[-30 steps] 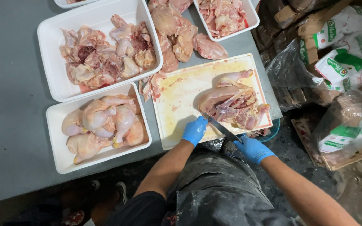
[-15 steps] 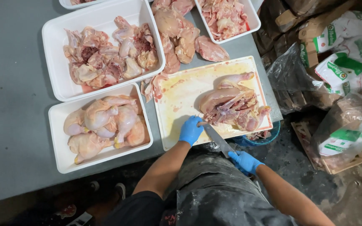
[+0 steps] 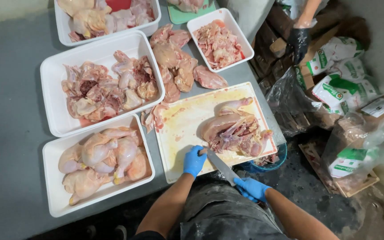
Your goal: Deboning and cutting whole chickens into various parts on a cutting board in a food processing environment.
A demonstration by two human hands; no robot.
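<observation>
A split raw chicken carcass (image 3: 234, 129) lies open on the right half of a white cutting board (image 3: 181, 129). My left hand (image 3: 195, 161), in a blue glove, sits at the board's near edge with its fingers curled around one end of a knife (image 3: 221, 166). My right hand (image 3: 252, 189), also blue-gloved, grips the knife's other end just off the table, above my dark apron. The blade slants between the two hands, close to the carcass but not in it.
Left of the board, one white tray (image 3: 52, 153) holds whole chicken legs and another tray (image 3: 52, 73) holds cut pieces. Loose pieces (image 3: 174, 62) lie behind the board, beside a small tray of scraps (image 3: 245, 46). Another person's black-gloved hand (image 3: 298, 42) hangs over bags (image 3: 343, 91). A blue bucket (image 3: 263, 166) sits below.
The view has tilted up, bringing in farther trays and the black-gloved hand. My hands and the knife have stayed at the board's near edge, shifting only slightly.
</observation>
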